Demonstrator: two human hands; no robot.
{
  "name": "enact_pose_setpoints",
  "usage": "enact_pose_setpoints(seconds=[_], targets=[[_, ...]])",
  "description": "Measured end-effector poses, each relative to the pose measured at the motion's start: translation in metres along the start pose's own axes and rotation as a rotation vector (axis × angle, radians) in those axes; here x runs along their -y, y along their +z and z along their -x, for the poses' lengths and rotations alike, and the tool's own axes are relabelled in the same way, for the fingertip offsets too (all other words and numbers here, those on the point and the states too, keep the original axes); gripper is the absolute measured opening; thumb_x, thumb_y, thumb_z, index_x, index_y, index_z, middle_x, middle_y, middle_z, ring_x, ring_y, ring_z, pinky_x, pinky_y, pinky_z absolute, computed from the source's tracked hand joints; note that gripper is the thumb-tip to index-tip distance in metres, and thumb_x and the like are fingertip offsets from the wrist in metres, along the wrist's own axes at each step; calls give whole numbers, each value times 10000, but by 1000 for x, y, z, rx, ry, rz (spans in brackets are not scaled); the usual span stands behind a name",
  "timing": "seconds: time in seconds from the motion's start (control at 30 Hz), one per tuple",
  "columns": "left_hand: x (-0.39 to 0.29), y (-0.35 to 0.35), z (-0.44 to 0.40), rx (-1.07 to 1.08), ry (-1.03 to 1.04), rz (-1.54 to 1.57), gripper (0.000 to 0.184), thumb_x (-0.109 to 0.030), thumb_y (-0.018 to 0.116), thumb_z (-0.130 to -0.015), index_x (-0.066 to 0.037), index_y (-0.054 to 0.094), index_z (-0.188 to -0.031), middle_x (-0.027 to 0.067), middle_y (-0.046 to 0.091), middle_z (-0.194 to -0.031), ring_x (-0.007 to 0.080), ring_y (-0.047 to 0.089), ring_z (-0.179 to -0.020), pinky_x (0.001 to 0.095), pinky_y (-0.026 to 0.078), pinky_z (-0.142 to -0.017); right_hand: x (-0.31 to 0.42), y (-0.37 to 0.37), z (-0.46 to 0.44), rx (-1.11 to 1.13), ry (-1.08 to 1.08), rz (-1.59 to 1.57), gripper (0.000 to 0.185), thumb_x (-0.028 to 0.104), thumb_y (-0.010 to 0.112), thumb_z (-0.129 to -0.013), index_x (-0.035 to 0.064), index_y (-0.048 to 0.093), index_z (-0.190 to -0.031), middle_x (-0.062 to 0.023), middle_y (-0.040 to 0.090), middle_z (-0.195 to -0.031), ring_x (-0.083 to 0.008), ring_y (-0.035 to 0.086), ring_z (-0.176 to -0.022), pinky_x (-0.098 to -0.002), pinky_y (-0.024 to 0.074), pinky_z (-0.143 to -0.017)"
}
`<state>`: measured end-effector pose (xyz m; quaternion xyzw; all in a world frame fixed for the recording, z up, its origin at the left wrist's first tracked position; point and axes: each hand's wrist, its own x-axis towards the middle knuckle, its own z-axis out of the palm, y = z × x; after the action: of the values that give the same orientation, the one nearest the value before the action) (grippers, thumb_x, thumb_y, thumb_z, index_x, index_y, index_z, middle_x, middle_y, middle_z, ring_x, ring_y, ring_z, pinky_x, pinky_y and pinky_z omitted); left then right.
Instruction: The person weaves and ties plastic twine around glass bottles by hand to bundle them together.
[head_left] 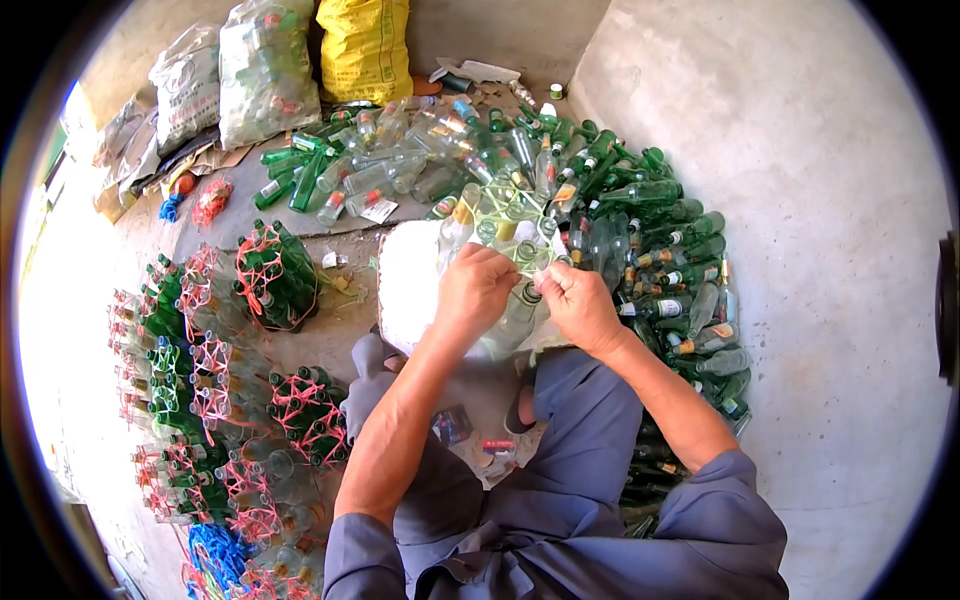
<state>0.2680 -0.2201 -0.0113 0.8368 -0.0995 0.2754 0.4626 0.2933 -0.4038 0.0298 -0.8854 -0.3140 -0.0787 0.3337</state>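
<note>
Both my hands are closed on a pale yellow-green cord above a cluster of clear bottles. My left hand (475,290) pinches the cord at the cluster's left side, and my right hand (578,302) pinches it at the right, a short gap between them. The cord (497,207) runs in strands around and between the bottle necks. The clear bottles (518,322) stand upright and close together in front of me, beside a white block-like surface (408,285). My hands hide part of the cord and some bottles.
Loose green and clear bottles (640,195) are heaped behind and to the right. Bundles tied with pink cord (215,385) stand at the left. Blue cord (218,555) lies lower left. Full sacks (268,75) and a yellow sack (365,50) stand at the back wall.
</note>
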Motion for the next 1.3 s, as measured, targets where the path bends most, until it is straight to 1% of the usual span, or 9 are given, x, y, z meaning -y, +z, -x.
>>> enact_pose_setpoints(seconds=[0.17,0.27,0.57,0.67,0.87,0.97,1.07,1.17,1.3], targets=[[-5,-2,0,-35,107,-111,50,-95,705,-785,-59,678,-808,65,654,-789,297,608,-832,408,512,-737,8,-13,-8,92,154,-242,392,278,598,-995,-14,648,-738,-20,502,-549,-89,432,-485,-279,362,-467],[-7,-3,-1,-37,132,-149,54,-107,707,-787,-68,672,-801,60,649,-781,294,614,-824,414,514,-725,8,-13,-10,120,514,-475,424,315,597,-999,-9,641,-731,54,424,-541,-35,346,-446,-236,271,-408],[-7,-4,-1,-12,152,-224,51,-126,681,-808,-86,650,-805,53,642,-773,289,616,-822,425,496,-717,7,-16,-12,208,705,-720,314,255,584,-1001,-8,617,-832,87,363,-544,-13,269,-427,-210,207,-377],[-6,-5,-2,0,164,-261,39,-126,666,-817,-90,650,-821,52,640,-763,284,617,-820,419,472,-739,5,-18,-13,222,665,-740,294,240,588,-995,-5,629,-839,87,378,-553,-13,279,-431,-215,212,-383],[-4,-1,-6,-25,138,-289,57,-116,656,-811,-108,651,-867,36,657,-748,247,640,-839,412,431,-806,-8,-21,-22,258,235,-342,269,206,599,-988,-6,657,-833,59,430,-588,-16,320,-522,-245,275,-462],[0,2,-6,-31,119,-282,75,-118,662,-801,-112,653,-875,31,670,-753,235,649,-844,414,425,-831,-11,-23,-30,266,130,-205,259,185,604,-982,-16,651,-825,57,437,-602,-27,367,-585,-261,331,-511],[1,3,-7,-17,108,-280,82,-123,666,-793,-111,664,-874,36,675,-760,239,651,-845,416,425,-847,-22,-17,-35,219,65,-186,223,171,626,-958,-15,645,-836,4,477,-592,-77,420,-598,-292,389,-547],[1,2,-8,-2,75,-271,85,-132,671,-784,-107,682,-865,47,676,-764,251,649,-846,419,427,-861,-20,-18,-36,191,11,-31,173,166,640,-927,6,657,-863,-104,562,-620,-191,529,-578,-354,445,-588],[1,2,-10,6,21,-213,93,-143,677,-771,-107,703,-854,65,675,-769,271,645,-846,420,427,-876,-13,-20,-37,225,-47,212,154,190,641,-888,48,684,-852,-183,637,-736,-361,629,-696,-446,493,-657]])
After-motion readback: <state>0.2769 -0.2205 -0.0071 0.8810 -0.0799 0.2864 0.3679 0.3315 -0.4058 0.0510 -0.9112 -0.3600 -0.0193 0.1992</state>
